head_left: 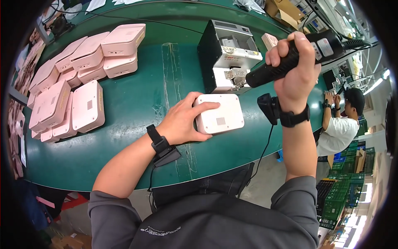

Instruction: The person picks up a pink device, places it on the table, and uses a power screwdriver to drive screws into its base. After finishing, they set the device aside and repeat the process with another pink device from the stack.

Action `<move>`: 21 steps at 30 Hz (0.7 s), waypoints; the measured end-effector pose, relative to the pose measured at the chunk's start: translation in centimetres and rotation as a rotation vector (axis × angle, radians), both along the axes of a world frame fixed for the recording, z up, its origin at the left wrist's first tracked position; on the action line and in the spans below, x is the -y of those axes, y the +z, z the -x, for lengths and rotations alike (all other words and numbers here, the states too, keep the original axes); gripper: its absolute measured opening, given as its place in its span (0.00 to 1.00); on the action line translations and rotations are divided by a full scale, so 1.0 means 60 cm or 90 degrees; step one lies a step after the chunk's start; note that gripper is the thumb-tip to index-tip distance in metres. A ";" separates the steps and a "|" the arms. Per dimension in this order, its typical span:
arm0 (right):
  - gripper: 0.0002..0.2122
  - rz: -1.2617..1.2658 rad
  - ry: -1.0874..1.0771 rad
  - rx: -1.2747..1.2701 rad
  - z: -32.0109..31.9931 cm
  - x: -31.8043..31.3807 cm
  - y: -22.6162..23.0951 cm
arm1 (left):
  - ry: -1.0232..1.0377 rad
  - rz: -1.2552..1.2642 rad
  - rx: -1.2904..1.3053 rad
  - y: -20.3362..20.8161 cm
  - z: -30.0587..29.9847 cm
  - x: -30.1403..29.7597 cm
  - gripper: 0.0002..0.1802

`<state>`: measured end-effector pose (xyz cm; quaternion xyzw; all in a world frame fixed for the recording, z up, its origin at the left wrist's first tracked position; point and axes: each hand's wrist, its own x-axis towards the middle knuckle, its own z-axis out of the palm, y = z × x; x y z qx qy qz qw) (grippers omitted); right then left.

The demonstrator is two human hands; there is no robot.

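Observation:
My left hand (180, 118) grips a white plastic box (224, 108) lying flat on the green bench, thumb along its near left edge and forefinger stretched over its top. The box shows a vent grille and screw holes near its corners. In my right hand (299, 70), raised to the right, is a black electric screwdriver (269, 74), held tilted with fingers wrapped round its body. Its tip end reaches the metal outlet (237, 76) on the front of a black and silver screw feeder (232, 54); whether a screw sits on the bit cannot be seen.
Several similar pale boxes are stacked (89, 103) at the left and back left (123, 39). Another pale box (270, 40) lies behind the feeder. A cable (360, 44) trails from the screwdriver. At the far right sits a co-worker (342, 128), near green crates (336, 199).

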<state>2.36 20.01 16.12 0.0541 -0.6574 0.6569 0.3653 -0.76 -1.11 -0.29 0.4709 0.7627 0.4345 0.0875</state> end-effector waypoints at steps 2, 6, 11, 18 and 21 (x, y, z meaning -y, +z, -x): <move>0.12 -0.024 -0.040 -0.009 0.012 -0.018 -0.004 | -0.003 0.004 -0.007 -0.001 0.002 -0.001 0.44; 0.12 0.004 -0.067 0.036 0.040 -0.027 -0.017 | 0.008 -0.003 -0.050 -0.001 0.002 0.001 0.45; 0.12 -0.008 -0.050 0.092 -0.005 -0.025 -0.022 | 0.002 0.023 -0.013 0.006 0.005 0.001 0.44; 0.11 -0.007 0.015 0.092 -0.100 -0.017 -0.028 | 0.003 0.000 -0.028 -0.002 0.003 -0.002 0.45; 0.10 -0.006 0.016 0.090 -0.111 -0.022 -0.033 | 0.009 0.001 -0.031 -0.004 0.002 -0.002 0.45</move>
